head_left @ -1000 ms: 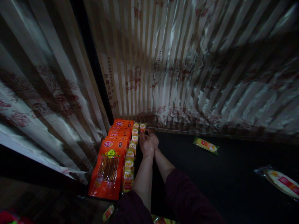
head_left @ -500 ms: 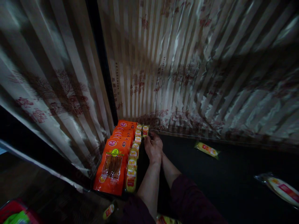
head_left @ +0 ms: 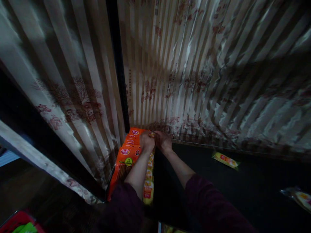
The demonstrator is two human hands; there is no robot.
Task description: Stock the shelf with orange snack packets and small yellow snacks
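Over the far end of a row of small yellow snack packets (head_left: 148,191), my left hand (head_left: 146,141) is closed, its fingers on a small yellow snack packet (head_left: 152,134) that shows only in part. My right hand (head_left: 163,141) is beside it, fingers curled in towards the same packet; their tips are hidden. Left of the row, partly under my left forearm, large orange snack bags (head_left: 126,152) lie overlapping one another. Both sets stand on a black shelf (head_left: 170,191) in the corner.
A single yellow packet (head_left: 225,160) lies on the shelf to the right, with another wrapped snack (head_left: 301,196) near the right edge. Striped, creased sheeting (head_left: 189,81) lines the back and left. A black post (head_left: 119,64) marks the corner. A red basket (head_left: 24,223) is low at left.
My hands, earlier pressed together right of the yellow row, have come apart; the left now reaches over the row's far end. The view has turned slightly, shifting everything rightwards.
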